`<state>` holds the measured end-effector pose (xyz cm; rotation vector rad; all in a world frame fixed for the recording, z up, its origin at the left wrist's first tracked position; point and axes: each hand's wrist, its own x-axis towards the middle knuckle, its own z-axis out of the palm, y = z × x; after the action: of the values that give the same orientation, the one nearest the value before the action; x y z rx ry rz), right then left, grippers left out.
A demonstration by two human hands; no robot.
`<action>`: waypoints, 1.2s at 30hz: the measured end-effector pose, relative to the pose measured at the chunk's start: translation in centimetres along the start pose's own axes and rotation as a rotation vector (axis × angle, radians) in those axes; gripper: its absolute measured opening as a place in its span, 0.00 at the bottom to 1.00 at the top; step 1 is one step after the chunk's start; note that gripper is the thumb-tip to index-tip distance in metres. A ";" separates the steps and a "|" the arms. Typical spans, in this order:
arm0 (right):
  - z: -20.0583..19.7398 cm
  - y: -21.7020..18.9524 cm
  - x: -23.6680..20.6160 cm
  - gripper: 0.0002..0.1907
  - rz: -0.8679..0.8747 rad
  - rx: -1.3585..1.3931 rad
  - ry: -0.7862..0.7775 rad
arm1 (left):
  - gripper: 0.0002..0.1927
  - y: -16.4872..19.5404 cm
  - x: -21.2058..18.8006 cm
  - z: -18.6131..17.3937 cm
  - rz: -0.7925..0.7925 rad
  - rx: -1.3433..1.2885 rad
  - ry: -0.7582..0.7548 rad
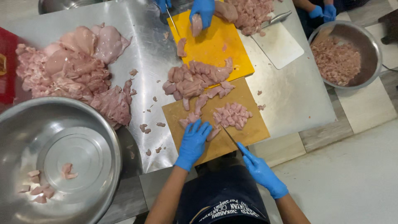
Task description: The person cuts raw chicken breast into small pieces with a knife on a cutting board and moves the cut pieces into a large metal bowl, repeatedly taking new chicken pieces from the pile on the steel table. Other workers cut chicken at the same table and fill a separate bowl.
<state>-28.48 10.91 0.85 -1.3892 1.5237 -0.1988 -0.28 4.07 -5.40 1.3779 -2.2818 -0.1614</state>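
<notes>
My left hand, in a blue glove, presses flat on strips of raw chicken at the near left of a brown cutting board. My right hand, also gloved, grips a knife whose blade angles toward the strip by my left fingers. A small heap of diced chicken lies on the board's middle. More sliced chicken is piled at the board's far edge.
A large steel bowl with a few chicken bits sits at the left. Whole raw chicken is heaped on the steel table. Opposite, another person's gloved hands cut meat on a yellow board. A bowl of diced meat stands right.
</notes>
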 end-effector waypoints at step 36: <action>3.1 -3.7 0.8 0.31 -0.049 -0.060 -0.060 | 0.11 3.4 -2.2 3.8 -0.420 -0.362 0.282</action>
<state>-23.65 10.60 1.49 -1.4677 1.4573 -0.1412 -3.86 7.14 -8.33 1.5474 -1.6198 -0.4582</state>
